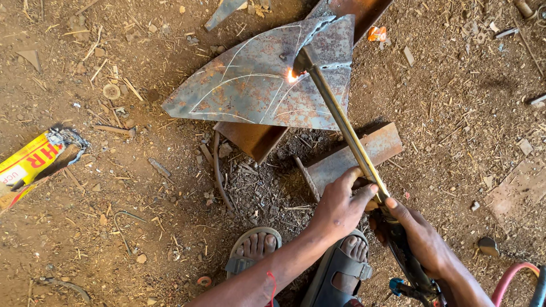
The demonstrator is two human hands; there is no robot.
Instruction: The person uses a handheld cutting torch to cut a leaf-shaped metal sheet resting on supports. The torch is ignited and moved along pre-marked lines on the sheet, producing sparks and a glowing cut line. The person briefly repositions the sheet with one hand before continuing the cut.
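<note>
Both hands close on the cutting torch (347, 128): left hand (339, 206) steadies the tube, right hand (418, 236) wraps the handle, probably for aim. Its flame meets the rusty metal sheet (259, 85), propped on steel bars (347, 162) off the dirt floor (114, 227).

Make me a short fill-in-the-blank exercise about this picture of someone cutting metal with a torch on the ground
1. The torch tip throws a glowing spot on a rusty metal ____, marked with white curved lines.
2. The left hand steadies the torch's long ____ tube.
3. The right hand grips the torch's dark ____.
4. Both feet wear ____.

Missing words: sheet; brass; handle; sandals
</note>
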